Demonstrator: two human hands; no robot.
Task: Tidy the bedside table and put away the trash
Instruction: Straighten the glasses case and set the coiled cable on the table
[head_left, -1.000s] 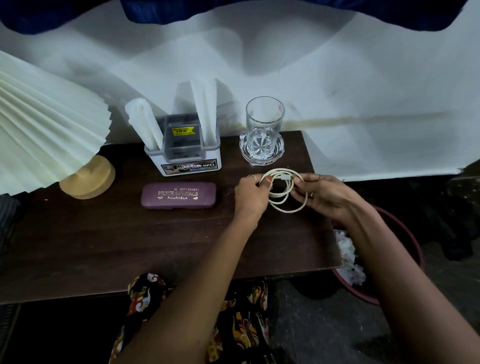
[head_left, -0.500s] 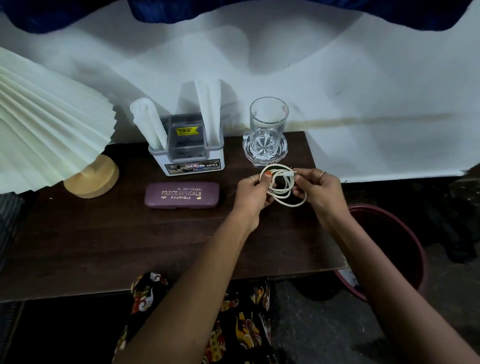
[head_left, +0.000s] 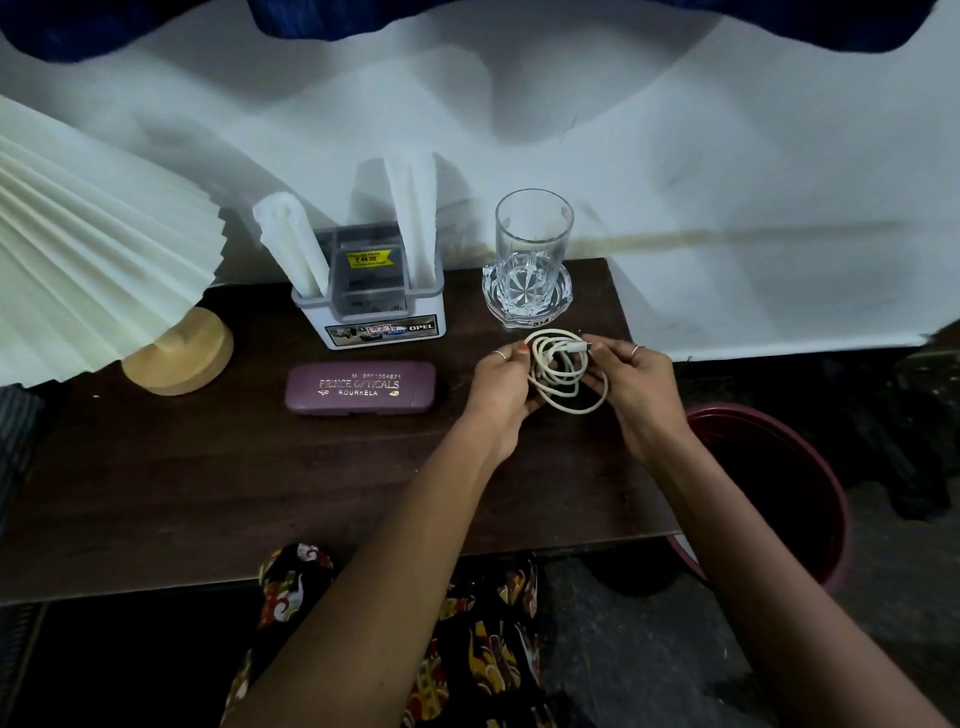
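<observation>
A white cable (head_left: 563, 379) is coiled into several loops just above the dark wooden bedside table (head_left: 260, 483), near its right end. My left hand (head_left: 498, 387) pinches the coil's left side. My right hand (head_left: 631, 382) grips the right side, with the cable's plug held between thumb and finger at the top. A purple spectacle case (head_left: 361, 388) lies flat to the left of my hands. A dark red trash bin (head_left: 774, 483) stands on the floor beside the table's right edge.
An empty glass (head_left: 532, 244) stands on a crystal coaster (head_left: 527, 299) just behind the coil. A white organiser box (head_left: 371, 306) with rolled tissues sits at the back centre. A pleated paper lamp (head_left: 88, 254) on a wooden base (head_left: 179, 351) fills the left end.
The coil has tightened into smaller loops between my hands. My right hand has slid in closer to the left and pinches the plug at the top.
</observation>
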